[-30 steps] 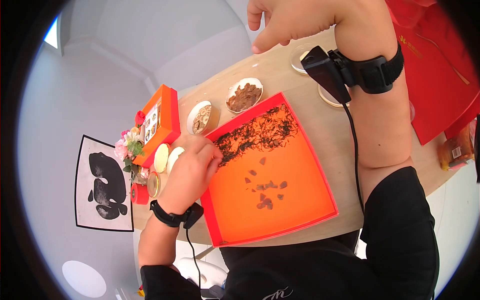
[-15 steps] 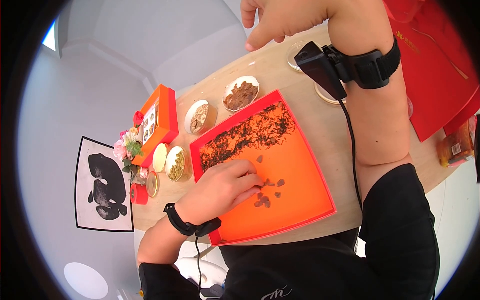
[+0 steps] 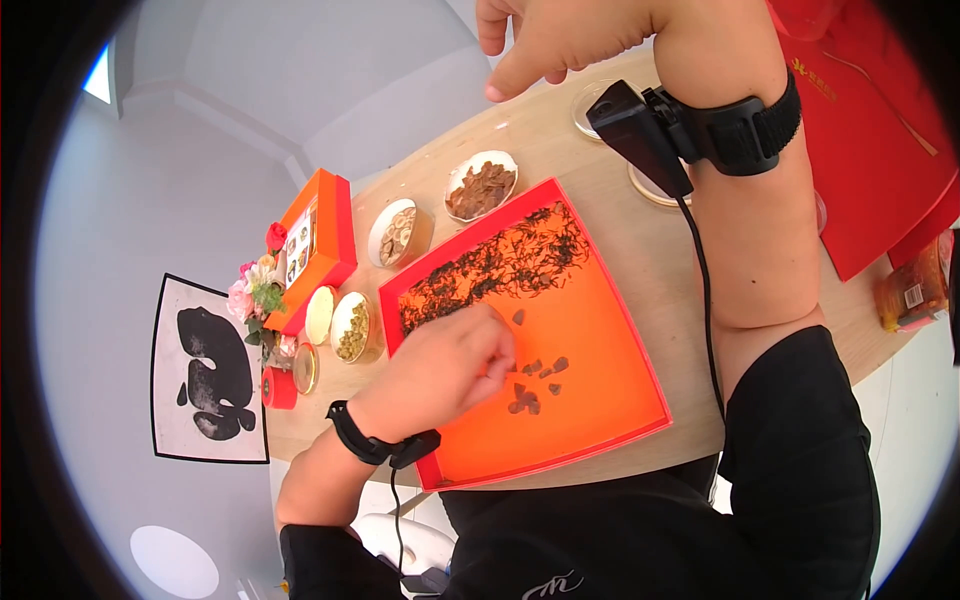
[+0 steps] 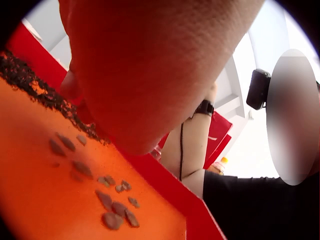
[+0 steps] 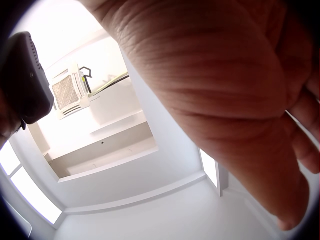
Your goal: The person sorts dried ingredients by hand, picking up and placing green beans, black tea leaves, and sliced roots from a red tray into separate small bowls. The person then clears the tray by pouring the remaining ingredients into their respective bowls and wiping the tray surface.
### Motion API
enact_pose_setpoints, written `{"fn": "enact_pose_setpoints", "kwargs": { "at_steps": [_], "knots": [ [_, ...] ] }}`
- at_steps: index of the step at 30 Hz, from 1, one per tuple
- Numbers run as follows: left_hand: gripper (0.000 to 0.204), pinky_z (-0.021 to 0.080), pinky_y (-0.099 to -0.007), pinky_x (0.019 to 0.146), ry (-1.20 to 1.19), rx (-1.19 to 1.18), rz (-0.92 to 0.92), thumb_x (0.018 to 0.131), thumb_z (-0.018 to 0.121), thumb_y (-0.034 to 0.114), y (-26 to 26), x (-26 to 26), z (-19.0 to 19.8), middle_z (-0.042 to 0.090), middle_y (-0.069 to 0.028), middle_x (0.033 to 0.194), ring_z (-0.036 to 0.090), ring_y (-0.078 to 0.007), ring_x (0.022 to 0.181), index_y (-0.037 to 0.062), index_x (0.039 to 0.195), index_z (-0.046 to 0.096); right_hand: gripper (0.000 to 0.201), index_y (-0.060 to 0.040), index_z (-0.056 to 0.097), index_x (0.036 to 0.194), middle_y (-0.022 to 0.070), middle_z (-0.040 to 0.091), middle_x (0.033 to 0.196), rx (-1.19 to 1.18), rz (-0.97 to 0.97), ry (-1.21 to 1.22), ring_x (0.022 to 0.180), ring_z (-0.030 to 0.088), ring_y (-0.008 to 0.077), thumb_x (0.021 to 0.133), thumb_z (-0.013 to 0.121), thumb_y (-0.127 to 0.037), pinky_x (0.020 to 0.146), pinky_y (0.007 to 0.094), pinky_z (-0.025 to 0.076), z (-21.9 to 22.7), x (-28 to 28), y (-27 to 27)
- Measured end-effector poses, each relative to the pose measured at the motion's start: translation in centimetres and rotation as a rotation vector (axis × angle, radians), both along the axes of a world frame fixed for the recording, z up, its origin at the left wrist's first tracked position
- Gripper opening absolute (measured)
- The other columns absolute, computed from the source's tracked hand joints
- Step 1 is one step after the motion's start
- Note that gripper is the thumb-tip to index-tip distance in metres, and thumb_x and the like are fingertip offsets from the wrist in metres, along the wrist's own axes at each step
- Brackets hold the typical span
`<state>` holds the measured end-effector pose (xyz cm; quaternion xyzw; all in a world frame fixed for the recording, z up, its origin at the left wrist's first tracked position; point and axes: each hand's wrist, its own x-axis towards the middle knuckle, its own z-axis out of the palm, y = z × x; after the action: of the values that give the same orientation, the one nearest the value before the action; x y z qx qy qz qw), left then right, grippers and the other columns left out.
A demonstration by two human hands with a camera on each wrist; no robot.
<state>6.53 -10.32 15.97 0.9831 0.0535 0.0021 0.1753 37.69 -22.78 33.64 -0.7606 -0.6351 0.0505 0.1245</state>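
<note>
Inside a shallow red-rimmed box with an orange bottom (image 3: 590,420), my left hand (image 3: 440,360) is low over the floor, fingers bent. It hides part of the bottom, and I cannot tell whether its fingertips pinch anything. Brown flaky pieces (image 3: 525,400) lie scattered right beside the fingertips; the left wrist view shows more brown pieces (image 4: 112,215) below the palm. A band of dark, thin shreds (image 3: 510,260) runs along the box's far side. My right hand (image 3: 585,40) is raised beyond the box, fingers loose, touching nothing; the right wrist view shows its palm against ceiling and wall.
Behind the box stand a bowl of brown flakes (image 3: 483,190) and a cup of pale ring slices (image 3: 397,235). At left are a cup of green bits (image 3: 352,335), lids, an orange box (image 3: 335,230) and flowers (image 3: 245,300). A red bag (image 3: 850,170) lies at right.
My left hand moved from the box's left edge rightward and toward me over the brown pieces, then its fingers bent further. The green bits came into view. The right hand stays raised.
</note>
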Motion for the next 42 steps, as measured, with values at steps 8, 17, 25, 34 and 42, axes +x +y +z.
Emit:
{"fn": "enact_pose_setpoints", "kwargs": {
  "at_steps": [8, 17, 25, 34, 42],
  "knots": [
    [0.024, 0.066, -0.0426, 0.083, 0.106, -0.134, 0.269, 0.101, 0.083, -0.002, -0.8, -2.3, 1.8, 0.075, -0.0129, 0.106, 0.081, -0.0322, 0.096, 0.0032, 0.12, 0.069, 0.04, -0.0004, 0.092, 0.111, 0.0227, 0.085, 0.094, 0.27, 0.128, -0.068, 0.084, 0.08, 0.0342, 0.098, 0.085, -0.038, 0.08, 0.0438, 0.062, -2.4, 0.6, -0.9],
    [0.024, 0.067, -0.0423, 0.083, 0.11, -0.131, 0.268, 0.101, 0.085, 0.0, -0.6, -2.8, 0.0, 0.08, -0.0121, 0.103, 0.084, -0.031, 0.094, 0.0035, 0.122, 0.073, 0.041, -0.0016, 0.092, 0.117, 0.0215, 0.088, 0.099, -0.042, -0.015, 0.035, 0.088, 0.083, 0.0329, 0.099, 0.085, -0.037, 0.083, 0.0424, 0.064, 0.2, -0.5, 0.7],
    [0.031, 0.065, -0.0377, 0.081, 0.111, -0.099, 0.241, 0.098, 0.082, -0.004, -0.8, -2.8, -1.2, 0.077, -0.0088, 0.099, 0.082, -0.0239, 0.091, 0.0016, 0.127, 0.07, 0.039, -0.0004, 0.092, 0.11, 0.0228, 0.086, 0.093, -0.029, 0.006, 0.046, 0.082, 0.081, 0.0326, 0.097, 0.084, -0.036, 0.078, 0.0436, 0.063, 0.0, -0.2, 0.8],
    [0.032, 0.058, -0.0321, 0.078, -0.182, 0.099, 0.485, 0.106, 0.075, -0.006, 7.1, -2.3, 0.5, 0.077, -0.0054, 0.102, 0.074, -0.0161, 0.087, -0.0002, 0.137, 0.069, 0.039, -0.0038, 0.091, 0.113, 0.0228, 0.086, 0.099, 0.29, 0.057, -0.113, 0.091, 0.083, 0.036, 0.096, 0.083, -0.038, 0.082, 0.044, 0.063, -3.5, 0.1, -0.9],
    [0.031, 0.056, -0.0292, 0.08, -0.155, -0.041, 0.468, 0.102, 0.085, -0.008, 8.3, -3.5, 0.4, 0.069, -0.0027, 0.099, 0.067, -0.0117, 0.089, 0.0011, 0.131, 0.08, 0.053, -0.0016, 0.089, 0.127, 0.0229, 0.089, 0.113, -0.035, 0.17, 0.078, 0.11, 0.084, 0.0393, 0.099, 0.085, -0.046, 0.097, 0.0427, 0.064, 0.2, 2.3, 1.9]
  ]
}}
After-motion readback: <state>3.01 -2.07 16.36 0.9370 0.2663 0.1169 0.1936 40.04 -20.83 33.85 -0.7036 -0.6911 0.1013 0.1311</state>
